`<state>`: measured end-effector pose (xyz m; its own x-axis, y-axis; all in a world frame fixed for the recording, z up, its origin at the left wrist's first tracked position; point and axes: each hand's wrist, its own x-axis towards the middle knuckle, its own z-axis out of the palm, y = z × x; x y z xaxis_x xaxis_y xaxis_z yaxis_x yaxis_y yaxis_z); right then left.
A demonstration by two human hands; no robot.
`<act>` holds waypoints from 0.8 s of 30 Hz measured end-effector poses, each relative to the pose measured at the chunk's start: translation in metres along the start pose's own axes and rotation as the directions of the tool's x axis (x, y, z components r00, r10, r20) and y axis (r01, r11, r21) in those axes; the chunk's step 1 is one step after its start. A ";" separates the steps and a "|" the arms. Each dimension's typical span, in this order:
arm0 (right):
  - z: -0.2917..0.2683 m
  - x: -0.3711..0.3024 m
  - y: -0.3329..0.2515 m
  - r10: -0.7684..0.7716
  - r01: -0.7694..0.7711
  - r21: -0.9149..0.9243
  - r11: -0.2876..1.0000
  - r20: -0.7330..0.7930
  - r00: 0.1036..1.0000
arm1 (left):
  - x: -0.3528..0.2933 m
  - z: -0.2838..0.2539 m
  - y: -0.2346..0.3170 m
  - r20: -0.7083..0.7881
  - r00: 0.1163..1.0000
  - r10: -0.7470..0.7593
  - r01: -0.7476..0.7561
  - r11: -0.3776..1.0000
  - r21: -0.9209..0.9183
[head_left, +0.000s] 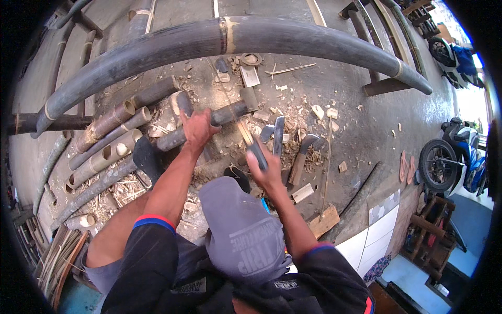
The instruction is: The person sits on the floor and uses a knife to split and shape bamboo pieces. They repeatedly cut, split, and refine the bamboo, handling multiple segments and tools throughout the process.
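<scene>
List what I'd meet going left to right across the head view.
Bundle of split strips, left hand, right hand, wooden-handled blade, pair of sandals, blue-and-white motorbike with its front wheel toward the sandals.

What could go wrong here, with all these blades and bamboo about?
The bare blade lies close to the right grip, so a careless reach might cut it. The round bamboo length under the left grip could roll if poorly held. Shavings scattered across the floor might make footing slippery.
</scene>
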<state>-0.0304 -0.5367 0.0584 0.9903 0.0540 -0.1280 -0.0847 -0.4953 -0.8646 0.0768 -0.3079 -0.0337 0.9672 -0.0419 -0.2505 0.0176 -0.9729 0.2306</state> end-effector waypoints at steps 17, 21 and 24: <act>0.014 0.034 -0.007 -0.014 0.018 -0.052 0.999 0.073 0.997 | 0.000 -0.001 -0.007 0.025 0.999 -0.029 0.029 1.000 -0.005; -0.004 -0.039 -0.011 0.009 -0.010 0.021 1.000 0.037 0.999 | 0.010 -0.013 -0.019 0.023 0.999 -0.037 0.037 0.999 0.014; -0.041 -0.105 -0.003 -0.031 0.032 -0.068 0.997 0.015 0.999 | -0.001 -0.004 -0.013 0.042 0.999 -0.028 0.027 0.999 0.029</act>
<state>-0.1297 -0.5764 0.0943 0.9907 0.0824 -0.1087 -0.0456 -0.5513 -0.8331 0.0769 -0.2945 -0.0332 0.9548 -0.0239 -0.2963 0.0364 -0.9799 0.1963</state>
